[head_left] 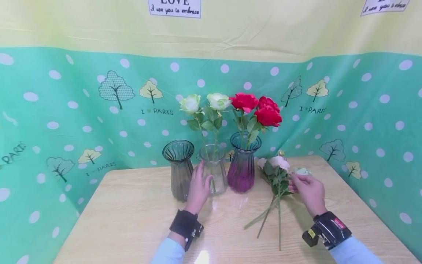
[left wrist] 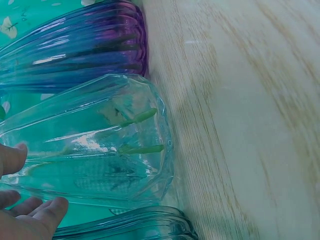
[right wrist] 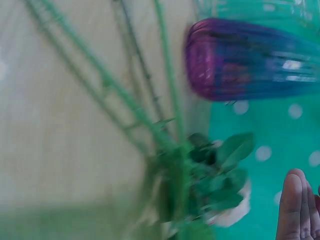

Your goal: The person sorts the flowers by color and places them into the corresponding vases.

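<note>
My left hand [head_left: 199, 187] is at the left side of a clear glass vase [head_left: 214, 175], thumb toward its front and fingers beside it. The left wrist view shows loosely extended fingers [left wrist: 47, 215] near the vase wall. Two white-green roses [head_left: 218, 101] stand in this vase, their green stem ends [left wrist: 142, 149] seen through the glass. My right hand [head_left: 308, 190] is beside several roses lying on the table, close to a pale green bloom [head_left: 302, 171] partly hidden behind it. Straight fingers [right wrist: 291, 205] show in the right wrist view; I cannot tell whether they touch a flower.
A grey fluted vase [head_left: 179, 172] stands left of the clear one. To its right a purple-blue vase [head_left: 242, 172] holds red roses [head_left: 268, 112]. Pink roses [head_left: 279, 162] lie with crossed stems [head_left: 279, 223] toward the front of the wooden table [head_left: 132, 220]. A patterned cloth [head_left: 158, 80] hangs behind.
</note>
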A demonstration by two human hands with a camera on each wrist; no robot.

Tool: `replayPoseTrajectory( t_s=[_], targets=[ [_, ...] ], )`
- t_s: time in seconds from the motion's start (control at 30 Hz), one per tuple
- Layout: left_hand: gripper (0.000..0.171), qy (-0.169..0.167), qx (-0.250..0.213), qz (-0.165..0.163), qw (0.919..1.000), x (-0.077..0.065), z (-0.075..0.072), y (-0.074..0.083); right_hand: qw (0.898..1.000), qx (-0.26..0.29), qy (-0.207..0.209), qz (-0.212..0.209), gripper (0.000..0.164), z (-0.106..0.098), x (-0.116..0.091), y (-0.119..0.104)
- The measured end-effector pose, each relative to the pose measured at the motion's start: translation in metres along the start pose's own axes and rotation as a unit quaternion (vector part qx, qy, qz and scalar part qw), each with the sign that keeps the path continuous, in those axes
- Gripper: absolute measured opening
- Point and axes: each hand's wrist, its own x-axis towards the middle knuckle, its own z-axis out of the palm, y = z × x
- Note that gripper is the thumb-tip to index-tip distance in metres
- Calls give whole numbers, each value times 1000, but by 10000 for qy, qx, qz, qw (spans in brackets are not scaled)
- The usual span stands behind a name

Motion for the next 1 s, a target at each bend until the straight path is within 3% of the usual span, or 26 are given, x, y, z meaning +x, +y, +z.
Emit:
replayPoseTrajectory(
  t_s=[0.2,0.4,0.7,1.0],
  targets=[
    [63,18,9,13,10000,0,-1,1,9990,72,16,444,42,-4,1,23],
    [63,18,81,14,10000,0,-1,1,9945,-145,-470,929,43,-3,0,43],
    [62,54,128,77,9999,1,-1,0,9811,582,-1098,1481,49,7,3,59],
    [62,-8,94,15,10000,0,1,-2,9742,778,-914,1913,48,15,13,63]
  ],
)
